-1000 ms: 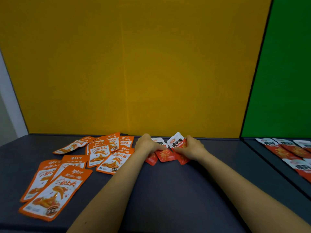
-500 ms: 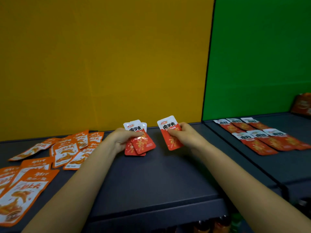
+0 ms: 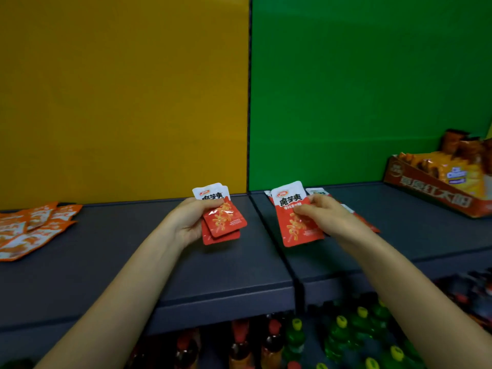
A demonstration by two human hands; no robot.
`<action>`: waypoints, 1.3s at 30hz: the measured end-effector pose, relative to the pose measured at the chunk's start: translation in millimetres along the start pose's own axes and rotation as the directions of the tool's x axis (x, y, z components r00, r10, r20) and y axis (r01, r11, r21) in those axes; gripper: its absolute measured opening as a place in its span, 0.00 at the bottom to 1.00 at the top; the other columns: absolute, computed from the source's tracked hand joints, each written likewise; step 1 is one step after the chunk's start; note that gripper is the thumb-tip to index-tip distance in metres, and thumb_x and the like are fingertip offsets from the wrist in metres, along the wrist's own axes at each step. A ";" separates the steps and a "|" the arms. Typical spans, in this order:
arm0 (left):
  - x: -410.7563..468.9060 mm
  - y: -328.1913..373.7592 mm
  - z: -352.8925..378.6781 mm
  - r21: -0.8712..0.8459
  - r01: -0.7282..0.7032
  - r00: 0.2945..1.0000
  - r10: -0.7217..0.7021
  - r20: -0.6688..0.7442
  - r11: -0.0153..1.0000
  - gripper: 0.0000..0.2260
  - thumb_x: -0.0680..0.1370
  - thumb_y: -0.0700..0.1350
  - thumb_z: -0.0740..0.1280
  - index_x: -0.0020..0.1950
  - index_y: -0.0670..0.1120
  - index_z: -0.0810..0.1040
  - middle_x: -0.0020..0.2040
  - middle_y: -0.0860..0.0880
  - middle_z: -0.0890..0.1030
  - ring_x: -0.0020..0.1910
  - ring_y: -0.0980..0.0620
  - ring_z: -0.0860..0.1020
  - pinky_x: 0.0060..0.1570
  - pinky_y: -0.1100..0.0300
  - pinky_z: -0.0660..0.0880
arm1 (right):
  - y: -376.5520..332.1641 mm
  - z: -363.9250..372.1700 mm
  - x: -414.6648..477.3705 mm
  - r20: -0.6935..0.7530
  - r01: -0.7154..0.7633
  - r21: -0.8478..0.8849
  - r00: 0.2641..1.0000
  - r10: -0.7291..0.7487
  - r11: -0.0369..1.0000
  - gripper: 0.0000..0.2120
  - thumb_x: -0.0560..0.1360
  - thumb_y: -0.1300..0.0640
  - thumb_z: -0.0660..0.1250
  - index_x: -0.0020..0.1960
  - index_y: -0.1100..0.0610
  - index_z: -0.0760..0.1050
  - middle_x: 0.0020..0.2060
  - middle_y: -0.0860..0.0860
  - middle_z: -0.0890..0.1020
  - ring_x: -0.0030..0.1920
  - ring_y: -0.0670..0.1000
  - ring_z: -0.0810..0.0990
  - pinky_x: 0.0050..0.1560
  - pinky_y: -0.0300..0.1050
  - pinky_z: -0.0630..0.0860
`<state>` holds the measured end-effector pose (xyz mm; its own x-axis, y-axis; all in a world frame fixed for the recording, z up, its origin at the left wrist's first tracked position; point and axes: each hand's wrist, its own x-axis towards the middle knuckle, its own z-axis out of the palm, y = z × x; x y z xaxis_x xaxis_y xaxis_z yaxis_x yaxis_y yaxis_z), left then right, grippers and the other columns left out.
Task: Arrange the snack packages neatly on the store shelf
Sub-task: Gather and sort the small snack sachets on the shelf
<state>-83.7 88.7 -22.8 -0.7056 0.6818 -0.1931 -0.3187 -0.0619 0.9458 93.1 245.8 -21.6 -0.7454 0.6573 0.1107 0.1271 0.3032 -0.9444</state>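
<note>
— Looking at the shelf (image 3: 213,267), what is held where?

— A single red packet (image 3: 292,225) is pinched by the right hand (image 3: 323,217) over the green-backed bay; a small stack (image 3: 221,217) is gripped in the left hand (image 3: 190,222) over the yellow-backed one.

— And the laid row (image 3: 316,192)?

— Just behind the right hand, the nearer one. The packet's long axis runs front-to-back, white end away, so a place beside the row is probably meant.

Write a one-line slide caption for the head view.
Above a dark grey shelf, the left hand holds a small stack of red snack packets and the right hand grips a single packet.
</note>
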 end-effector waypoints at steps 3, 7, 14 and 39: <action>-4.7 -14.5 35.0 -0.031 -0.008 1.000 0.007 -0.031 0.999 0.03 0.76 0.35 0.65 0.47 0.43 0.74 0.32 0.45 0.83 0.25 0.53 0.82 0.25 0.58 0.80 | 24.8 -35.8 -10.5 0.074 -0.052 -0.040 0.996 0.055 0.998 0.09 0.76 0.62 0.65 0.39 0.55 0.69 0.31 0.50 0.79 0.26 0.42 0.78 0.32 0.34 0.74; -12.0 -27.1 68.5 -0.072 -0.025 0.996 0.019 -0.082 0.997 0.03 0.77 0.36 0.65 0.45 0.43 0.74 0.27 0.47 0.83 0.25 0.53 0.82 0.27 0.57 0.79 | 56.2 -50.5 -8.1 0.089 -0.085 -0.134 0.991 0.098 0.987 0.09 0.74 0.57 0.68 0.40 0.54 0.67 0.38 0.55 0.77 0.38 0.52 0.75 0.44 0.48 0.71; -27.0 -33.2 95.0 -0.064 -0.083 0.985 0.073 -0.155 0.994 0.03 0.76 0.36 0.66 0.44 0.43 0.74 0.26 0.47 0.82 0.24 0.53 0.81 0.24 0.56 0.79 | 55.1 -47.6 -16.0 -0.016 0.051 -0.581 0.997 -0.074 0.812 0.16 0.75 0.45 0.62 0.34 0.52 0.62 0.39 0.49 0.76 0.47 0.57 0.76 0.43 0.45 0.66; -34.8 -52.8 187.3 0.092 -0.150 0.989 0.148 0.023 0.984 0.05 0.74 0.33 0.66 0.47 0.41 0.78 0.30 0.49 0.84 0.26 0.55 0.82 0.28 0.64 0.79 | 34.1 -94.1 -24.7 0.037 0.240 -0.514 0.965 -0.258 0.824 0.19 0.72 0.34 0.61 0.43 0.50 0.74 0.39 0.44 0.79 0.43 0.49 0.75 0.41 0.44 0.67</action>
<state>76.3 204.8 -17.1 -0.7304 0.6816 -0.0449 -0.1502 -0.0961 0.9840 177.5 304.8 -27.4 -0.7767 0.5309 0.3390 0.2624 0.7620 -0.5920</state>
